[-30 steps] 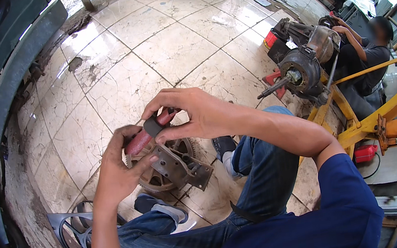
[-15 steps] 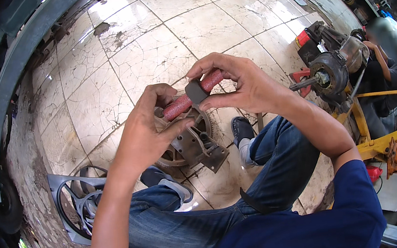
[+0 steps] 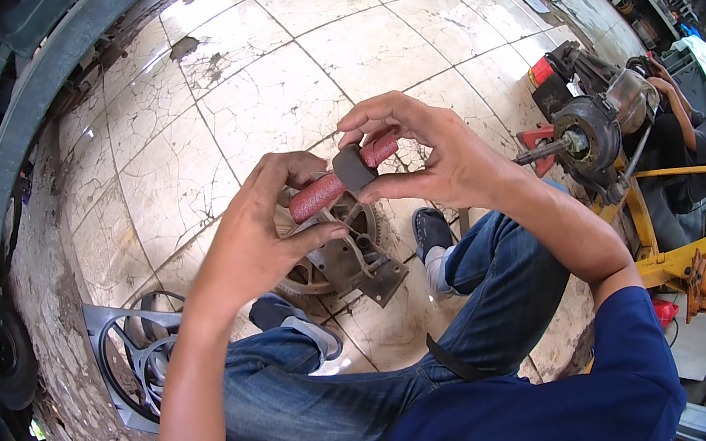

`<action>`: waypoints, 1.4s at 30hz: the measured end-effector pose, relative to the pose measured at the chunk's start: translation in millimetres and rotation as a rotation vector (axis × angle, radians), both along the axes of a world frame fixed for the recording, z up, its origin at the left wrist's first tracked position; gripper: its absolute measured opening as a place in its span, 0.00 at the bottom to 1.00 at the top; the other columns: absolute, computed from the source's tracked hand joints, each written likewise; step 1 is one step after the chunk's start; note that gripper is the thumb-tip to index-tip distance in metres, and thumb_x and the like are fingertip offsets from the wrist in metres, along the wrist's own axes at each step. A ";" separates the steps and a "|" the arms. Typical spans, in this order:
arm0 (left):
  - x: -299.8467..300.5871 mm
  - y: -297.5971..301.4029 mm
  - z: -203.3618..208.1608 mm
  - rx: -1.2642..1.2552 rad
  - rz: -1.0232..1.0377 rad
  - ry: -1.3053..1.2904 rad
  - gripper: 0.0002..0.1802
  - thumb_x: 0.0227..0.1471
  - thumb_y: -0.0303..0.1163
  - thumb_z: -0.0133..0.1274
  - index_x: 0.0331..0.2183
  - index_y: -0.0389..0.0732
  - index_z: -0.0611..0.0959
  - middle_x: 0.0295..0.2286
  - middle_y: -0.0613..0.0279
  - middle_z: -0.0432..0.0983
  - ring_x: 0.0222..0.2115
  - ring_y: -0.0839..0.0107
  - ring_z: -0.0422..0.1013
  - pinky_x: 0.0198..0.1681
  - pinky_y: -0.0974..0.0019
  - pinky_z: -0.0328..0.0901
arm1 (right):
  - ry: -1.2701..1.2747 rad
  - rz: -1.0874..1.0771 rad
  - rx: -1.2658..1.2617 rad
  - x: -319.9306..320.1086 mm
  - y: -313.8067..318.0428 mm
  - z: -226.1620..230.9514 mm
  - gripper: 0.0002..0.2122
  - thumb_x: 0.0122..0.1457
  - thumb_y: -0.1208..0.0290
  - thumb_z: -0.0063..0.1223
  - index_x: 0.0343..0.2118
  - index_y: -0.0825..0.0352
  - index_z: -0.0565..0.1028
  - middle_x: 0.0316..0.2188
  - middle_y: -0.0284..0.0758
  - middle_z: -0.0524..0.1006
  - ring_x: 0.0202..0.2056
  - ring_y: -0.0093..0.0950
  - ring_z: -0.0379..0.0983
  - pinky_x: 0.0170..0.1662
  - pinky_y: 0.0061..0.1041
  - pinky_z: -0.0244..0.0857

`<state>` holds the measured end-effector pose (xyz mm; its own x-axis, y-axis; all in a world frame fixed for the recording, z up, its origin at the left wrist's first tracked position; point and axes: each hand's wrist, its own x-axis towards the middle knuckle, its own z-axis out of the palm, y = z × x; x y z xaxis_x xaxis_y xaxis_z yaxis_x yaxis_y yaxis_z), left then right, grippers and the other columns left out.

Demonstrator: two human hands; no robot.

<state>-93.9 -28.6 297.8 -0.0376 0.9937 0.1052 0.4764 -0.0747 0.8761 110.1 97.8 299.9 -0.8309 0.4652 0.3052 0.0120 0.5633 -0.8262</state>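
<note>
The work in hand looks like fitting or adjusting a dark collar [image 3: 354, 168] on a speckled red rod [image 3: 317, 197], though whether it is being slid, turned or only checked cannot be told from this moment. The rod lies aslant in the air between the two hands, its left end nearer the wearer, above a metal bracket [image 3: 357, 274] and a toothed wheel [image 3: 306, 280] on the tiled floor [image 3: 147, 170]. The right hand [image 3: 450, 157] pinches the collar, thumb on the near side and fingers on the far side. The left hand [image 3: 264, 215] curves around the rod's left end, its thumb apart from the rod on the near side; whether its fingers press on the rod cannot be told. As a judgement, the next move calls for a steady rod in the left hand while the right thumb and fingers guide the collar along it. The left fingertips are partly hidden behind the rod, and the right fingers cover its far end. The collar's inside is out of sight, and the hands and rod block part of the toothed wheel and bracket.
</note>
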 end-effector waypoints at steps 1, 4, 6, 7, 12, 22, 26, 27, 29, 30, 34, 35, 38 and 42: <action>4.9 0.0 -1.2 0.094 0.043 0.054 0.18 0.48 0.27 0.65 0.42 0.35 0.81 0.34 0.55 0.79 0.40 0.68 0.75 0.44 0.68 0.68 | -0.013 -0.008 -0.021 0.0 -0.7 2.1 0.30 0.48 0.74 0.70 0.55 0.63 0.68 0.46 0.36 0.77 0.45 0.26 0.76 0.50 0.28 0.72; 5.6 5.2 4.9 0.040 0.046 0.156 0.13 0.47 0.24 0.64 0.37 0.36 0.81 0.35 0.61 0.78 0.42 0.69 0.74 0.50 0.65 0.66 | -0.056 -0.037 -0.088 2.9 -0.8 6.0 0.32 0.47 0.77 0.71 0.55 0.63 0.67 0.46 0.35 0.77 0.47 0.24 0.74 0.50 0.27 0.72; 1.1 6.6 9.3 -0.050 -0.004 0.089 0.13 0.48 0.24 0.64 0.37 0.36 0.81 0.35 0.61 0.79 0.42 0.70 0.74 0.50 0.65 0.66 | -0.072 -0.038 -0.121 3.9 -0.9 8.3 0.32 0.47 0.77 0.71 0.56 0.63 0.66 0.47 0.35 0.76 0.48 0.25 0.74 0.50 0.27 0.71; -2.7 6.9 10.9 -0.095 -0.027 0.057 0.12 0.48 0.24 0.64 0.37 0.36 0.81 0.34 0.60 0.79 0.42 0.71 0.74 0.50 0.65 0.66 | -0.073 -0.029 -0.132 3.7 -1.6 9.5 0.33 0.47 0.77 0.71 0.56 0.63 0.65 0.47 0.35 0.76 0.49 0.25 0.74 0.50 0.27 0.71; -15.1 8.5 4.5 -0.401 -0.037 -0.329 0.18 0.50 0.29 0.66 0.42 0.36 0.81 0.38 0.59 0.79 0.42 0.72 0.74 0.47 0.67 0.67 | 0.048 0.027 -0.018 2.3 -0.6 0.0 0.32 0.50 0.70 0.69 0.58 0.60 0.65 0.45 0.36 0.77 0.45 0.30 0.76 0.53 0.33 0.69; -11.1 6.4 -3.6 0.026 -0.079 0.108 0.20 0.48 0.27 0.65 0.44 0.36 0.81 0.39 0.61 0.77 0.40 0.68 0.73 0.46 0.67 0.66 | 0.029 0.017 0.085 0.8 -0.9 0.5 0.32 0.50 0.69 0.69 0.58 0.59 0.65 0.46 0.37 0.77 0.45 0.31 0.76 0.51 0.33 0.70; -10.1 5.0 -5.3 -0.146 -0.081 -0.122 0.17 0.49 0.27 0.64 0.43 0.37 0.82 0.36 0.61 0.79 0.38 0.72 0.74 0.43 0.68 0.68 | 0.039 0.027 0.017 1.4 -0.1 0.6 0.33 0.49 0.69 0.69 0.58 0.59 0.65 0.44 0.36 0.78 0.42 0.31 0.77 0.50 0.32 0.71; -5.8 4.7 -1.9 -0.197 -0.054 -0.203 0.17 0.50 0.26 0.64 0.43 0.36 0.81 0.36 0.61 0.79 0.37 0.73 0.74 0.42 0.69 0.68 | 0.010 0.022 0.010 1.5 -0.4 2.4 0.33 0.48 0.71 0.70 0.58 0.61 0.66 0.45 0.36 0.78 0.43 0.28 0.77 0.50 0.30 0.71; -2.2 4.2 -0.5 -0.232 -0.023 -0.324 0.17 0.51 0.25 0.63 0.44 0.36 0.80 0.36 0.60 0.80 0.37 0.75 0.75 0.41 0.70 0.69 | -0.048 0.013 -0.004 1.7 -1.3 8.2 0.33 0.46 0.76 0.72 0.57 0.63 0.67 0.46 0.36 0.77 0.45 0.24 0.75 0.50 0.27 0.71; -1.8 4.2 -0.4 -0.214 -0.021 -0.364 0.17 0.52 0.24 0.62 0.44 0.35 0.79 0.36 0.59 0.80 0.37 0.75 0.75 0.42 0.70 0.69 | -0.050 0.012 -0.016 2.1 -0.9 9.8 0.33 0.46 0.76 0.72 0.56 0.63 0.67 0.46 0.35 0.77 0.45 0.23 0.75 0.49 0.26 0.71; 2.7 5.5 -7.4 -0.158 -0.029 -0.464 0.17 0.52 0.22 0.61 0.44 0.34 0.75 0.36 0.57 0.80 0.39 0.74 0.75 0.44 0.70 0.71 | -0.033 0.009 -0.060 4.2 1.9 11.6 0.34 0.45 0.77 0.72 0.56 0.63 0.66 0.45 0.34 0.78 0.43 0.22 0.76 0.48 0.25 0.71; 2.6 6.0 -8.5 -0.169 -0.035 -0.502 0.17 0.52 0.22 0.61 0.44 0.34 0.76 0.36 0.57 0.80 0.39 0.74 0.75 0.45 0.70 0.71 | -0.023 0.008 -0.069 4.6 2.4 11.2 0.35 0.44 0.78 0.72 0.56 0.63 0.66 0.45 0.34 0.78 0.43 0.22 0.76 0.48 0.24 0.70; 6.0 7.1 -8.3 -0.120 -0.010 -0.561 0.17 0.52 0.22 0.62 0.44 0.34 0.76 0.36 0.57 0.80 0.39 0.73 0.75 0.46 0.69 0.70 | 0.062 -0.011 -0.071 5.2 3.8 7.1 0.32 0.47 0.72 0.72 0.56 0.59 0.67 0.40 0.33 0.79 0.40 0.23 0.76 0.48 0.26 0.72; 15.3 4.2 -4.1 0.090 0.067 -0.221 0.15 0.54 0.22 0.59 0.44 0.33 0.76 0.35 0.60 0.79 0.38 0.73 0.75 0.46 0.69 0.69 | 0.093 -0.113 -0.198 2.5 5.7 13.6 0.31 0.47 0.73 0.72 0.54 0.60 0.68 0.40 0.34 0.76 0.42 0.22 0.75 0.51 0.25 0.71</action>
